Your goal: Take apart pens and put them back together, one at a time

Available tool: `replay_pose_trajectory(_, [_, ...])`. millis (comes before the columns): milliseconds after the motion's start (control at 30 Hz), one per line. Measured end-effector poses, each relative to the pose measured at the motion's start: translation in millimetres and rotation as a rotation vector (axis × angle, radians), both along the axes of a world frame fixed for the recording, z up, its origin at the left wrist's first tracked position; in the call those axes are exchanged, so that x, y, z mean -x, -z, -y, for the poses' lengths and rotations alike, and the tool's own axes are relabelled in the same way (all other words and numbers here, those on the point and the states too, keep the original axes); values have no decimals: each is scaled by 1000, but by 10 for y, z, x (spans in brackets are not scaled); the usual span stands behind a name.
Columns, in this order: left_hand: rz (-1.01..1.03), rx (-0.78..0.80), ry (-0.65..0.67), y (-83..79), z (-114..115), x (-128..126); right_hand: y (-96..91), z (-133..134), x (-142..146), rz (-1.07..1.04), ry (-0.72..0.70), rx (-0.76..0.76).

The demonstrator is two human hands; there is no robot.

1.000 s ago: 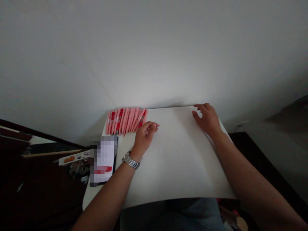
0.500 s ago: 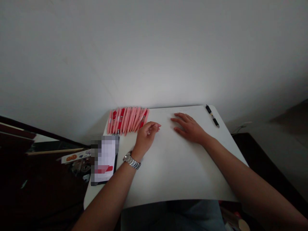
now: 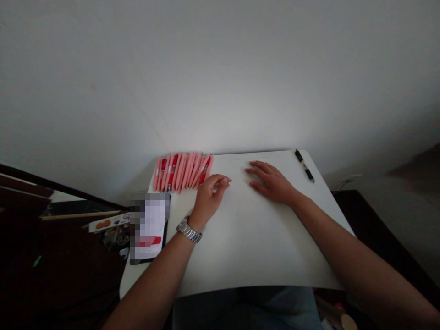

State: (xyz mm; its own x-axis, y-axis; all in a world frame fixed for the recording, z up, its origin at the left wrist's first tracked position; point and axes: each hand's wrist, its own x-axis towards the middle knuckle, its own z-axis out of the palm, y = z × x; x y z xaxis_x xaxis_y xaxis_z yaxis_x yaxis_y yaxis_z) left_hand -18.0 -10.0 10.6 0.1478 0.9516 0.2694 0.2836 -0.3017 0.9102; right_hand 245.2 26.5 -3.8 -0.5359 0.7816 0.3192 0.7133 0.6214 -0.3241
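Note:
My left hand [image 3: 210,191] rests on the white table [image 3: 247,247] with its fingers curled in toward the thumb, and nothing shows in them. A silver wristwatch [image 3: 189,229] is on that wrist. Just beyond and to the left of this hand lies a row of pink and red pens [image 3: 182,172], side by side along the far left edge. My right hand [image 3: 271,183] lies palm down on the table, fingers spread and holding nothing. To its right, by the far right corner, lies a black pen [image 3: 304,166] with a clear middle.
A phone or tablet [image 3: 154,224], its screen partly pixelated, lies at the table's left edge. A pale wall [image 3: 220,91] rises behind the table. On the left, lower down, are a printed box [image 3: 108,223] and other dark clutter.
Hardly anything differs. Both hands and the black pen appear slightly further right in the picture; the pens in the row have stayed put.

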Motion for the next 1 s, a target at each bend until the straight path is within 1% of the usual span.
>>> replay_pose_trajectory(167, [-189, -128, -41, -62, 22, 25, -22, 3, 5, 0, -6, 1])
replay_pose_trajectory(267, [-376, -238, -121, -138, 19, 68, -24, 4, -1, -1, -3, 9])
replay_pose_trajectory(333, [-481, -293, -207, -203, 16, 102, -16, 3, -12, -4, -3, 5])
replay_pose_trajectory(433, [-695, -339, -374, -286, 20, 151, 2, 3, -36, -11, -6, -4])
replay_pose_trajectory(500, [-813, -328, -482, -311, 25, 179, 16, 4, -51, -14, -7, -5])
replay_pose_trajectory(567, [-867, -318, -532, -309, 29, 201, 27, 4, -61, -15, -7, -7])
replay_pose_trajectory(800, [-935, -287, -530, -241, 23, 215, 39, 1, -64, -13, -13, -6])
replay_pose_trajectory(1000, [-917, -283, -505, -230, 23, 201, 15, 15, -48, -5, -10, -12])
